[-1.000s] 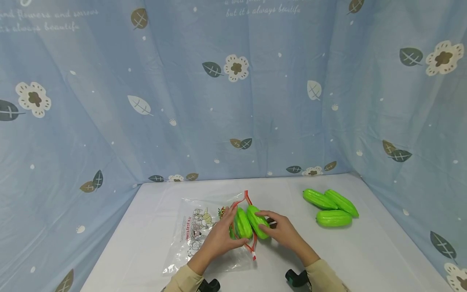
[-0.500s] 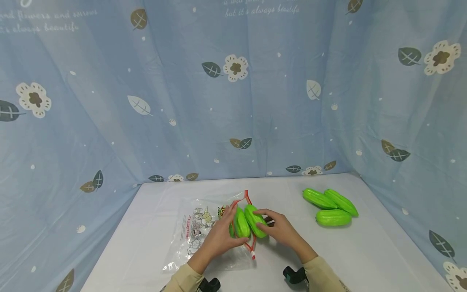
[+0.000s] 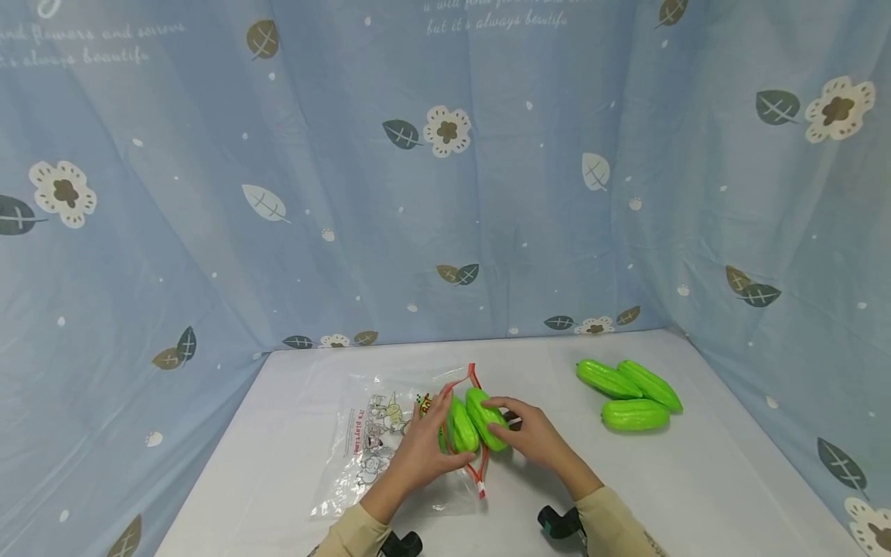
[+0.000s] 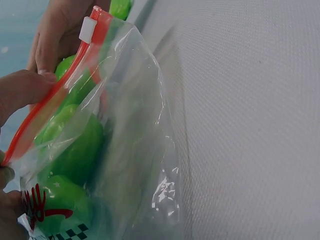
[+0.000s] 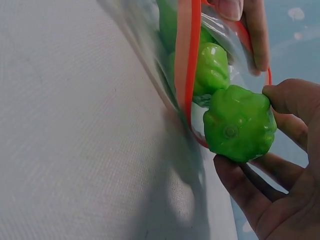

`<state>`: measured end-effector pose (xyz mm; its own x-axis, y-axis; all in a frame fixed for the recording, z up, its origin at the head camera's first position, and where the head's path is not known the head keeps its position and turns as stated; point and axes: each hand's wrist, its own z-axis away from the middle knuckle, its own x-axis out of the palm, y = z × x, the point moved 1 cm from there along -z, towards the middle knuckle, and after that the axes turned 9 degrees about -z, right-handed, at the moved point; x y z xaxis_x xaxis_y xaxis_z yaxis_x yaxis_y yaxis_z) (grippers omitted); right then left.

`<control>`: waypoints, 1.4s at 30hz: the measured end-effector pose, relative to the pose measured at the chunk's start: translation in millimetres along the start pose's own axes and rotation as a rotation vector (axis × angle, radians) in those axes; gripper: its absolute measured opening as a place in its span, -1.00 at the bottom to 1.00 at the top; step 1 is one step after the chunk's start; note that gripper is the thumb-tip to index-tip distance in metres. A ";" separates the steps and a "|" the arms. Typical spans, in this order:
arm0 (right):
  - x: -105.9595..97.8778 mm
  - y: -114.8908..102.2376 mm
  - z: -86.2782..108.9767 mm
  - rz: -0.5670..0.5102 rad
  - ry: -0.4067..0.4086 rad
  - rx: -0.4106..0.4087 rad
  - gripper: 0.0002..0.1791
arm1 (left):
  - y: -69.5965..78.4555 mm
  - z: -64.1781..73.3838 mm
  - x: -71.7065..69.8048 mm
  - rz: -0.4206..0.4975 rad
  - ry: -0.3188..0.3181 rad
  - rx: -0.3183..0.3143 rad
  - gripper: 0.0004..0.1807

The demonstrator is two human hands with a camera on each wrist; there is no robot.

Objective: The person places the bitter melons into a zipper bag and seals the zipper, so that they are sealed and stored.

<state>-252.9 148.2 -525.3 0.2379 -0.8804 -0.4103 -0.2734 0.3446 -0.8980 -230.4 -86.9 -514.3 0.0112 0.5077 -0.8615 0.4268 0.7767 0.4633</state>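
A clear slider bag (image 3: 348, 456) with a red zip edge and printed cartoon figures lies mid-table, its mouth facing right. My left hand (image 3: 421, 445) holds the bag's rim, the thumb on the red edge in the left wrist view. Several glossy green ribbed gourds (image 4: 75, 145) show through the plastic; one gourd (image 3: 462, 425) sits right at the mouth. My right hand (image 3: 532, 437) grips another ribbed gourd (image 5: 240, 124) between thumb and fingers, at the open mouth and against the one inside. The white slider (image 4: 87, 30) sits at the zip's near end.
Three more green gourds (image 3: 635, 415) lie grouped on the white tabletop (image 3: 696, 495) to the right. A blue curtain (image 3: 515, 232) with leaves and flowers stands behind and at both sides. Black wrist mounts (image 3: 559, 522) show by the sleeves.
The right hand and its gourd have shifted slightly left, closer to the bag's mouth. My left hand and the bag stay nearly in place.
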 end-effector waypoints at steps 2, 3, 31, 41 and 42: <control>0.1 0.5 -0.1 0.000 0.009 -0.007 -0.58 | 0.1 0.1 -0.2 0.018 -0.013 -0.017 0.21; 0.2 0.9 -0.2 0.003 0.013 -0.010 -0.58 | 0.1 0.0 -0.2 0.024 -0.017 -0.021 0.21; 2.7 -3.7 -1.0 -0.063 -0.101 0.039 -0.53 | 2.5 1.1 -6.4 0.091 -0.014 0.011 0.23; 7.1 -6.1 -3.3 -0.139 -0.148 0.030 -0.49 | 3.7 1.2 -3.7 0.083 -0.003 -0.019 0.14; 7.8 -5.6 -3.6 -0.136 -0.148 0.026 -0.49 | 3.8 1.1 -3.1 0.079 0.000 -0.015 0.12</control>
<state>-252.8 138.2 -522.8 0.4063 -0.8623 -0.3022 -0.2060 0.2358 -0.9497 -227.8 -86.0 -510.1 0.0444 0.5672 -0.8224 0.4106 0.7401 0.5326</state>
